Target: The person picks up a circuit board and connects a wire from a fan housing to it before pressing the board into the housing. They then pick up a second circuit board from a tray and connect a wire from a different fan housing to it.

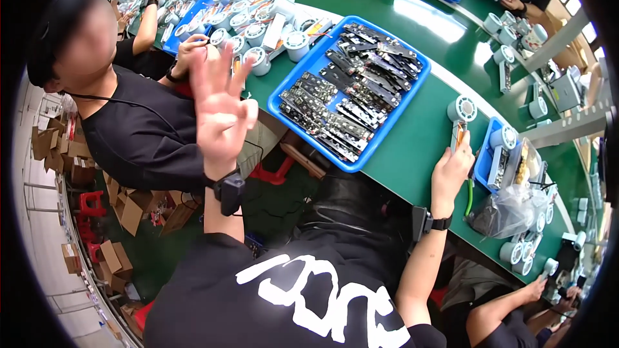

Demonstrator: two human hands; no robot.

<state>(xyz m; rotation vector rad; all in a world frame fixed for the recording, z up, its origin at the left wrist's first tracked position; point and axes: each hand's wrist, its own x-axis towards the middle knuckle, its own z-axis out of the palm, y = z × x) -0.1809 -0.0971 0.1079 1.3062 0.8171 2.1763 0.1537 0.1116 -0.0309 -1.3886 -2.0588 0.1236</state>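
Observation:
My left hand is raised above the table's left edge, palm showing. Its upper fingers stretch apart, the thumb and another finger bend inward, and nothing is in it; motion blurs the fingertips. Over the table on the right, my right hand is closed around the handle of a small light-blue handheld fan. The round head points away from me, and orange wires show along the handle. Between my hands lies a blue tray full of narrow black circuit boards.
Many light-blue fans crowd the table at the far left. A small blue bin and a clear plastic bag stand right of my right hand. A person in black sits close on my left; others work across the table and at right.

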